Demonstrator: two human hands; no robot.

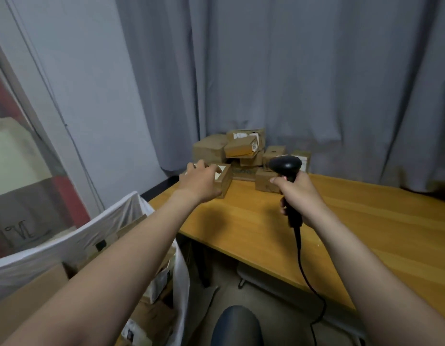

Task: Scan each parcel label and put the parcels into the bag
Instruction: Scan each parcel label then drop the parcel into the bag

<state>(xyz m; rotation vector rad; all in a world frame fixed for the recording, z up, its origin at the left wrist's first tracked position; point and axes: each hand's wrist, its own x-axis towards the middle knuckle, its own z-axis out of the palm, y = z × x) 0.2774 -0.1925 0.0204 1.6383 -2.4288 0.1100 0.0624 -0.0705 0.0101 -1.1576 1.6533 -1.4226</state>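
A pile of brown cardboard parcels stands at the far corner of the wooden table. In front of the pile lies a small parcel with a white label on top. My left hand lies over this parcel, fingers spread across its top and thumb at its near side. My right hand grips the handle of a black barcode scanner, whose head points toward the pile. A white bag stands open at the lower left with several parcels inside.
Grey curtains hang behind the table. The scanner's black cable drops over the table's front edge toward the floor. A dark rounded chair part shows at the bottom. A glass panel stands at the left.
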